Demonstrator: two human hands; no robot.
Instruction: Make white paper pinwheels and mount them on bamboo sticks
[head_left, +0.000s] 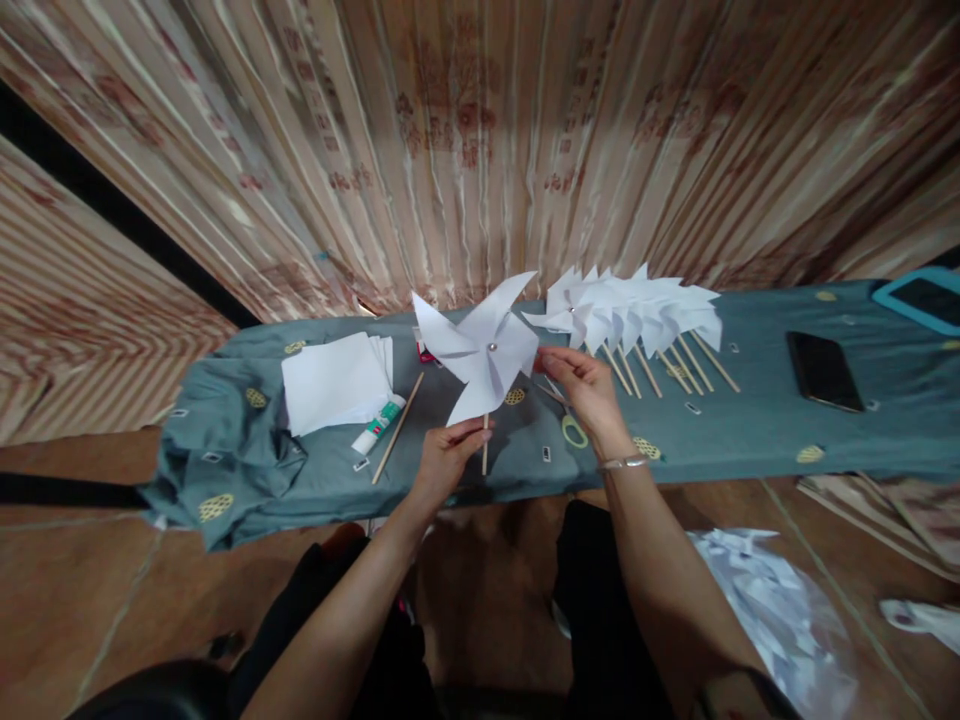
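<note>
A white paper pinwheel (pixel 480 350) with a shiny pin at its centre is held upright above the cloth-covered table. My left hand (pixel 444 458) is closed around its wooden stick, just below the blades. At the pinwheel's right side, the fingers of my right hand (pixel 589 385) pinch the edge of a blade. Scissors (pixel 574 432) with a yellow-green handle lie beneath my right hand, their blades partly hidden. Left of the pinwheel are a loose wooden stick (pixel 397 430), a green and white glue tube (pixel 379 425) and a stack of white paper (pixel 330 380).
Several finished pinwheels (pixel 637 310) lie overlapped at the back right of the table (pixel 480 490). A black phone (pixel 825 370) and a blue-framed tablet (pixel 926 300) lie farther right. Behind the pinwheel shows a small red box (pixel 422 346). On the floor sits a clear bag of paper pieces (pixel 787 610).
</note>
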